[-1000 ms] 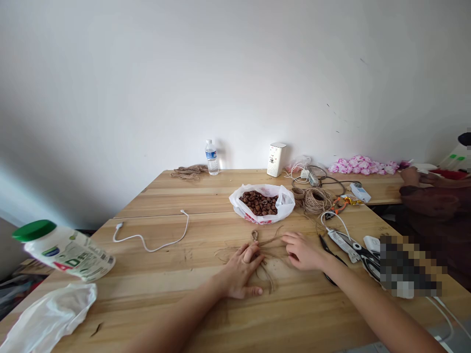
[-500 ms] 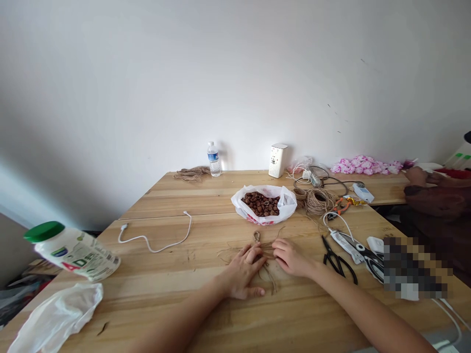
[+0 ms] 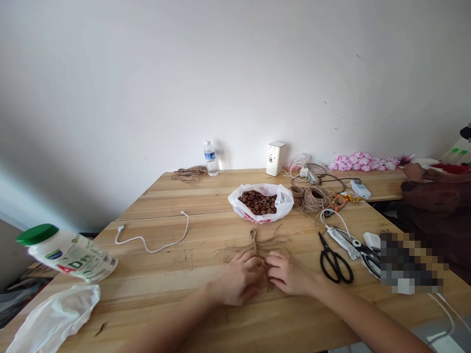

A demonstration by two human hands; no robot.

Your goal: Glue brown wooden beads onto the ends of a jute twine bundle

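A bundle of thin brown twine (image 3: 273,242) lies in front of me, its loose strands fanned out to both sides. At its far end, a small braided loop (image 3: 253,235) points away from me. My left hand (image 3: 237,277) is closed over the near strands, fingers curled and slightly blurred. Close beside it, my right hand (image 3: 289,272) pinches strands between its fingers. The fingertips almost meet, and the exact spot they grip is partly hidden.
Beyond my hands sits a white plastic bag (image 3: 235,209) of brown nut-like pieces. Twine rolls (image 3: 317,198), pliers (image 3: 337,203), black scissors (image 3: 335,262) and cables are at right. A white cable (image 3: 152,249), green-capped bottle (image 3: 75,255) and plastic bag (image 3: 55,318) are left. Another person's arm (image 3: 423,175) shows far right.
My left hand has gone from lying flat on the strands to curling around them nearer me. The right hand has moved closer to it, and the braided part beyond is more exposed.
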